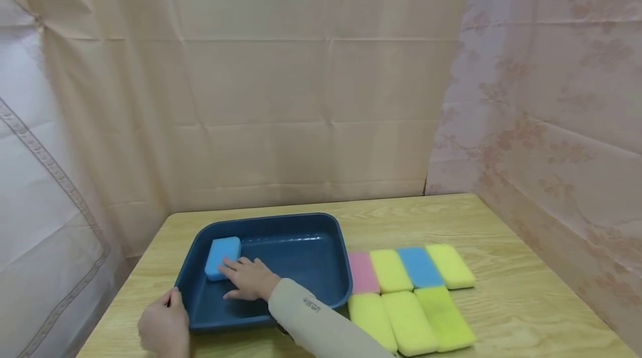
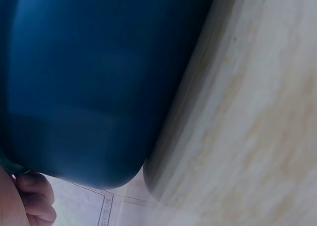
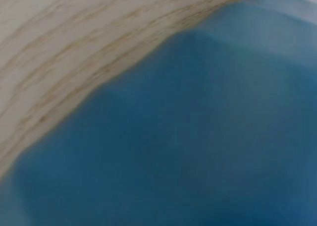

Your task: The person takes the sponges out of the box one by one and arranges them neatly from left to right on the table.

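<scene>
A dark blue rectangular plastic tray (image 1: 296, 269) stands on the wooden table. At its left wall my left hand (image 1: 165, 324) grips the rim, fingers curled; the left wrist view shows those fingers (image 2: 37, 196) beside the tray's wall (image 2: 84, 87). Inside the tray, on the left, lies a light blue sponge (image 1: 222, 252). My right hand (image 1: 249, 280) reaches over the tray with its fingers spread and fairly straight, the fingertips at the sponge's lower right edge. The right wrist view holds only the blurred blue tray (image 3: 198, 137) and wood grain; no fingers appear there.
Right of the tray, sponges lie side by side in two rows: one pink (image 1: 363, 272), one blue (image 1: 420, 267) and several yellow (image 1: 410, 323). My right sleeve (image 1: 321, 322) passes over the tray's front rim. Curtains (image 1: 301, 96) hang behind the table (image 1: 526, 291).
</scene>
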`<state>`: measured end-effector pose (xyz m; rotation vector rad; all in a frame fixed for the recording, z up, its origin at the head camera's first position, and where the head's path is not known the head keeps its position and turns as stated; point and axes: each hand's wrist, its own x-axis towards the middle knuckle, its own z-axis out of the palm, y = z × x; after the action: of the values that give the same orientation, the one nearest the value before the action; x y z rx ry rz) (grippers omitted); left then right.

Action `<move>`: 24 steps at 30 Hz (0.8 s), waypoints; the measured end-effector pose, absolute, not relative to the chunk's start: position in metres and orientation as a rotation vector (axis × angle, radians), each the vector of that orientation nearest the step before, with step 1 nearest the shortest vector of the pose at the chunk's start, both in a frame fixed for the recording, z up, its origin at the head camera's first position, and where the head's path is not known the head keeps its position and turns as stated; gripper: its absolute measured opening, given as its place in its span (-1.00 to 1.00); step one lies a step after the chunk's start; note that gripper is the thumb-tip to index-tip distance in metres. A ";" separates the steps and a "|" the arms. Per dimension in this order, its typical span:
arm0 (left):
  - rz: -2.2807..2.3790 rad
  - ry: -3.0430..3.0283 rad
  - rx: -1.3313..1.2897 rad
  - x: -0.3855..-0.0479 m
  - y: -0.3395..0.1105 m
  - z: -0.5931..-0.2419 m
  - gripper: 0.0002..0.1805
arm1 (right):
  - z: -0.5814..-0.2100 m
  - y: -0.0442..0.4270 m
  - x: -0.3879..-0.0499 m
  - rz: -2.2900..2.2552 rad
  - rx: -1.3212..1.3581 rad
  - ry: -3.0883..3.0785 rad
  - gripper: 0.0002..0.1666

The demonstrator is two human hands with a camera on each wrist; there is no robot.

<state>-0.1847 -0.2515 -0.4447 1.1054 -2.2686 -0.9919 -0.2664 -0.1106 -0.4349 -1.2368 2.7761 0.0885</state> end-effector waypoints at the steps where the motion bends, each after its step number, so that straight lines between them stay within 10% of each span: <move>1: -0.991 -2.265 1.094 -0.184 -0.251 -0.445 -0.63 | -0.437 -0.111 -0.267 0.099 -1.231 2.775 -0.23; 24: -0.975 -2.267 1.070 -0.184 -0.249 -0.444 -0.61 | -0.429 -0.102 -0.268 -0.171 -0.983 2.932 -0.68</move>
<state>-0.1837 -0.2486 -0.4441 1.0703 -2.2667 -0.9755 -0.2683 -0.1023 -0.4286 -0.9831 2.9321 -0.1709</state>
